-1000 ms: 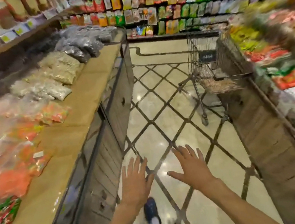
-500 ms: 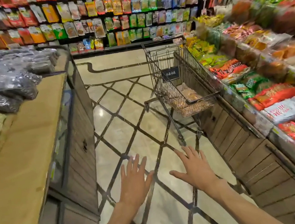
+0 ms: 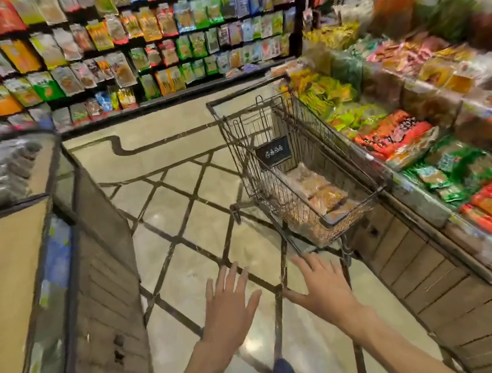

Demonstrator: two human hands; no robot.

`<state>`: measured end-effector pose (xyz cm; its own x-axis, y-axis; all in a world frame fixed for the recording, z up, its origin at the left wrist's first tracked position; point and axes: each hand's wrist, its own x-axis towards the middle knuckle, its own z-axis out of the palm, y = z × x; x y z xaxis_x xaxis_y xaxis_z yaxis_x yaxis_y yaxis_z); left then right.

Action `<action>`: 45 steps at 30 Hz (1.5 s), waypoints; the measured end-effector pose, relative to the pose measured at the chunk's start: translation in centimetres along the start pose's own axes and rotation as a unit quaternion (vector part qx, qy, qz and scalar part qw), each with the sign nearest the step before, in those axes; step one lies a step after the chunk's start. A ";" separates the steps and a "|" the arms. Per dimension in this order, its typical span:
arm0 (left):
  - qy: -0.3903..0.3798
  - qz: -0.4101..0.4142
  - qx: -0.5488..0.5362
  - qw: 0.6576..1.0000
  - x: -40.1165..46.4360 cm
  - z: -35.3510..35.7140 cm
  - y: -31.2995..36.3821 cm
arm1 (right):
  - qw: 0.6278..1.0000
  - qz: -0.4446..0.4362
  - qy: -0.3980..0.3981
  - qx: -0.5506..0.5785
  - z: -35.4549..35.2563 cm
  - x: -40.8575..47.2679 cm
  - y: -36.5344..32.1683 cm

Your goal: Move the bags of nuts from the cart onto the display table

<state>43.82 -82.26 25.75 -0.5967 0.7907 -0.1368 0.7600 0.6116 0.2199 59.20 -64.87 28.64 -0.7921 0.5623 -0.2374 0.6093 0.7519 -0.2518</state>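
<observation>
Empty and spread, our left hand (image 3: 229, 310) and right hand (image 3: 324, 290) near the cart (image 3: 270, 164), its bags of nuts (image 3: 318, 190) unmoved, far from the left table (image 3: 2, 283).

wire cart (image 3: 270, 164), nut bags (image 3: 317, 189) inside

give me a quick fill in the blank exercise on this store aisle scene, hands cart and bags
1. Both hands, left hand and right hand, are spread open and hold ____.
2. The bags of nuts lie inside the wire ____.
3. The cart stands on the ____ side of the aisle, against a stocked display.
4. The display table with bare brown top is on the person's ____.

Missing words: nothing; cart; right; left
</observation>
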 end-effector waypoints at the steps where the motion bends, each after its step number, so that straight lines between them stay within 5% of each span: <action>1: -0.008 0.003 0.000 1.000 2.6 -0.8 -0.2 | 1.000 0.002 0.003 0.008 -0.8 2.2 0.2; 18: -0.067 0.185 -0.004 0.980 45.6 -3.9 -0.2 | 0.983 0.169 0.017 0.065 -6.9 35.4 8.7; 29: -0.177 0.342 0.051 0.921 74.9 -0.7 1.4 | 0.915 0.371 -0.047 0.150 -7.5 54.9 15.1; 36: -0.241 0.361 0.104 0.895 85.5 4.5 5.4 | 0.888 0.428 -0.043 0.162 -5.5 62.5 19.9; 45: -0.344 0.265 0.039 0.900 94.0 19.7 9.9 | 0.846 0.463 -0.040 0.260 3.8 68.7 28.3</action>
<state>0.34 -1.39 -3.95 0.1343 0.7857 -0.6039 0.9228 0.1229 0.3651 22.16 -6.22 1.66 0.0262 0.7871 -0.6163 0.9175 -0.2636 -0.2977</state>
